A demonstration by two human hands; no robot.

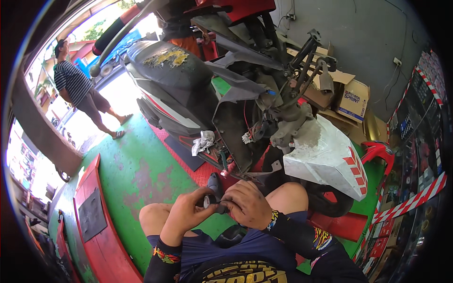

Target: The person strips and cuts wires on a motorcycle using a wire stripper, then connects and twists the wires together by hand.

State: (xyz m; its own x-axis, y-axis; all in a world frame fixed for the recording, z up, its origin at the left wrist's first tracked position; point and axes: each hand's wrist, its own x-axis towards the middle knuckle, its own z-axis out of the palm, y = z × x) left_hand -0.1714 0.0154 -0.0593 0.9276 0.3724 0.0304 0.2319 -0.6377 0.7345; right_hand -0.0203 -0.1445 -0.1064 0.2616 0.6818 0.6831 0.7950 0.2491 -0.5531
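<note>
Just above my lap, both hands are closed on one small part (207, 202), dark with a pale round end; its exact kind cannot be made out. Fingers and thumb of my left hand (185, 213) pinch its left side. Against its right side press the fingertips of my right hand (248, 203), partly covering it. Beyond them stands a partly stripped motor scooter (181, 106), its front body panels off and wires and frame exposed. Its white front fender (325, 158) with red stripes is to the right of my hands.
A torn, worn seat (165, 63) tops the scooter. White crumpled cloth or paper (203, 143) lies on its footboard. Cardboard boxes (351, 99) are piled by the wall. At left are a red ramp (101, 203) and a standing person (80, 80); a glass display case (415, 155) lines the right.
</note>
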